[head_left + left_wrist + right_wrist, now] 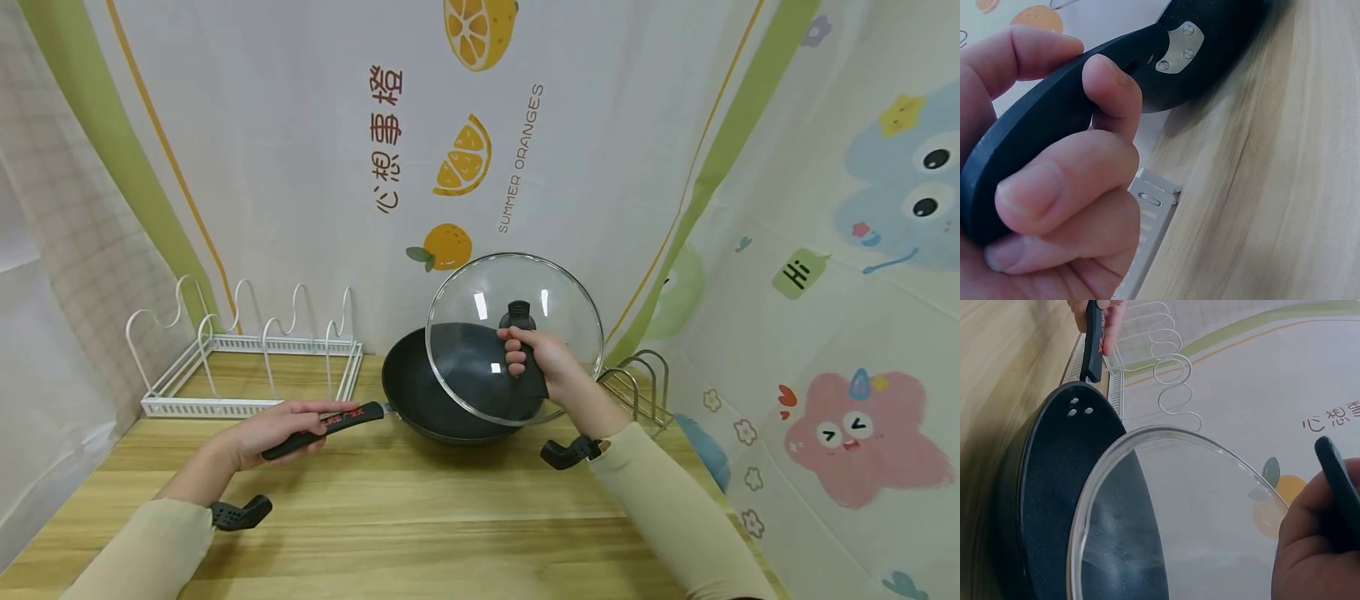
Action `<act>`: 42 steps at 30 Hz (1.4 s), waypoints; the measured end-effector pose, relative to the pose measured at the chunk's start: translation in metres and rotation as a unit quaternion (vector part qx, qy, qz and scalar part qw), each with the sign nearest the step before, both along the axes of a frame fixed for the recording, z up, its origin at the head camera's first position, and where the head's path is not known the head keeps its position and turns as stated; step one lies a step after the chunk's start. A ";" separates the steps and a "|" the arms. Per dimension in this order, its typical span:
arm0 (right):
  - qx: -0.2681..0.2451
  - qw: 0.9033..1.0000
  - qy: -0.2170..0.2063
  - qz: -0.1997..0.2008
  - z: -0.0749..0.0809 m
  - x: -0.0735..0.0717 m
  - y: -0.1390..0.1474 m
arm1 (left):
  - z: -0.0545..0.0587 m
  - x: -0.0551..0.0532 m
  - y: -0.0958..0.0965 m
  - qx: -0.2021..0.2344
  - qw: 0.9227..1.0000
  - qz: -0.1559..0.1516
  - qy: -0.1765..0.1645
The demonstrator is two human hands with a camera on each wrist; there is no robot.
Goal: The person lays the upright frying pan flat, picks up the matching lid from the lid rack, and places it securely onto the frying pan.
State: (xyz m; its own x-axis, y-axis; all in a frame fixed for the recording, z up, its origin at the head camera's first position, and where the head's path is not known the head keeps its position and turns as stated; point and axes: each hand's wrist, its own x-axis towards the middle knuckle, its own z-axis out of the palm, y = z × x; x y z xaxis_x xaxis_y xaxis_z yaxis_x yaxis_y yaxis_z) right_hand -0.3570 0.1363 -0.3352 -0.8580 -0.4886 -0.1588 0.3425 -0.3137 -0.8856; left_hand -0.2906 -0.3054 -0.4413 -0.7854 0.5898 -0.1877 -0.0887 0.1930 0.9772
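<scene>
A black wok (408, 387) stands on the wooden table, its long handle (356, 417) pointing left. My left hand (273, 433) grips that handle; in the left wrist view its fingers (1079, 169) curl round the black grip, with the riveted metal joint (1179, 50) just beyond. My right hand (555, 367) holds a clear glass lid (573, 292) by its black handle (519, 314). The lid is tilted and overlaps the right part of the wok in the head view. In the right wrist view, the lid's metal rim (1079, 531) crosses over the wok's opening.
A white wire rack (255, 407) stands at the back left of the wooden table (420, 525). At the back right is a gold wire rack (637, 392), partly hidden behind the right arm and lid. Printed cloth (300, 167) hangs behind the table and along its right side.
</scene>
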 end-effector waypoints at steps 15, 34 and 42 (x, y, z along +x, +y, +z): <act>-0.035 0.996 -0.079 0.004 -0.007 -0.008 -0.014 | -0.002 -0.001 0.000 -0.003 1.000 0.001 0.006; -0.052 0.987 -0.153 -0.015 -0.020 -0.024 -0.043 | -0.006 -0.003 -0.001 0.016 1.000 0.000 -0.001; -0.056 0.983 -0.176 -0.022 -0.028 -0.032 -0.052 | -0.007 -0.004 -0.002 0.016 1.000 0.004 -0.002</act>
State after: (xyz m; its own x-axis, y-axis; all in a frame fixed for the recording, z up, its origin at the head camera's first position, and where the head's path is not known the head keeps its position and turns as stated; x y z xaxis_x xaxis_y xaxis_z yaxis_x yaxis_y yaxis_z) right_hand -0.3893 0.0847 -0.3630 -0.7801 -0.4836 -0.3970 0.6055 -0.4237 -0.6737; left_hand -0.2947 -0.3071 -0.4487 -0.7897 0.5885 -0.1733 -0.0951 0.1617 0.9822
